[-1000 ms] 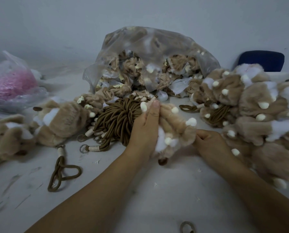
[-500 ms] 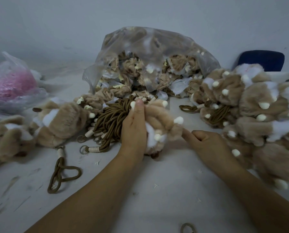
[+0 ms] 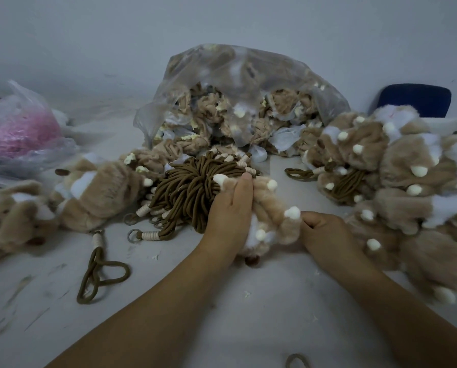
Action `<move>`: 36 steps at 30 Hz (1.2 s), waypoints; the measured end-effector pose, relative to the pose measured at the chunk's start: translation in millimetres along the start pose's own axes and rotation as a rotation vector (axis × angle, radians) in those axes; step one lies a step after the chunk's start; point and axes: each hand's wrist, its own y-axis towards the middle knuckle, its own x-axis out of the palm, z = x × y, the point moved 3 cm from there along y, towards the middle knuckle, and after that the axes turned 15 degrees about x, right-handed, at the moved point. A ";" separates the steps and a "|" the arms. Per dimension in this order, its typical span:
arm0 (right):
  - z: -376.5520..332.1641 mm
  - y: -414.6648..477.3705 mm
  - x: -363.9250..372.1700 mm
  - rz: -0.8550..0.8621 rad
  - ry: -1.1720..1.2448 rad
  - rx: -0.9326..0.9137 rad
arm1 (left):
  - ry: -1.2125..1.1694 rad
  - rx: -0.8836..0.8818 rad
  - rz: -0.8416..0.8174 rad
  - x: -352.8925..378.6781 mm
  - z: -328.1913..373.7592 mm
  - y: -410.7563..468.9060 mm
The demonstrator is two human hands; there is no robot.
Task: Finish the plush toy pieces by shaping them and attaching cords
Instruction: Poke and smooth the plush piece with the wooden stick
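A tan and white plush toy piece (image 3: 272, 208) with small cream tips sits on the white table (image 3: 222, 301) between my hands. My left hand (image 3: 230, 211) lies against its left side with straight fingers, the fingertip at the top. My right hand (image 3: 325, 229) pinches the piece's right edge near a cream tip. A bundle of brown cords (image 3: 187, 187) with cream-wrapped ends and metal rings lies just left of my left hand. One loose brown cord (image 3: 100, 272) lies further left on the table.
An open clear plastic bag (image 3: 238, 102) of unshaped plush pieces stands behind. A heap of plush pieces (image 3: 413, 187) fills the right; two more (image 3: 89, 192) lie left. A bag with pink material (image 3: 15, 131) is far left, a blue chair back (image 3: 418, 99) far right.
Both hands and the plush piece have shifted a little right and nearer. My right hand, apart from the piece half a second ago, now pinches its right edge.
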 end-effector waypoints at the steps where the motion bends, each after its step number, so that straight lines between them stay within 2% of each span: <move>1: -1.3 -1.0 -0.7 0.019 -0.003 -0.009 | -0.009 0.017 0.011 -1.5 -1.2 0.3; 8: -2.7 -0.1 -15.8 0.062 -0.080 -0.048 | -0.159 0.057 0.081 -11.5 2.6 6.7; 11: -6.7 -3.3 -19.4 0.059 -0.080 -0.103 | -0.161 -0.007 0.026 -9.0 5.4 5.8; 15: -4.7 -1.0 -17.0 -0.027 -0.050 -0.106 | -0.155 -0.034 -0.130 2.7 7.8 0.1; 17: -1.5 1.3 -14.4 -0.037 -0.052 -0.088 | -0.163 -0.029 -0.135 5.6 6.8 -0.6; 20: 1.8 2.9 -7.9 0.015 -0.057 -0.036 | -0.176 0.013 -0.098 5.9 3.5 0.1; 24: 5.7 8.0 -11.2 0.180 -0.036 0.026 | -0.185 -0.010 -0.109 6.1 -3.4 -1.5; 27: 7.0 8.0 -13.0 0.189 -0.033 0.032 | -0.100 -0.078 -0.028 0.3 -9.3 1.4; 31: 5.8 6.7 -17.1 0.236 -0.165 0.074 | -0.127 -0.006 0.364 -24.5 -3.7 13.5; 33: 5.1 6.0 -19.5 0.281 -0.186 0.072 | -0.177 0.014 0.372 -26.2 -1.5 14.1; 36: 4.9 6.1 -15.1 0.312 -0.183 0.003 | -0.187 -0.021 0.195 -14.4 -3.3 7.8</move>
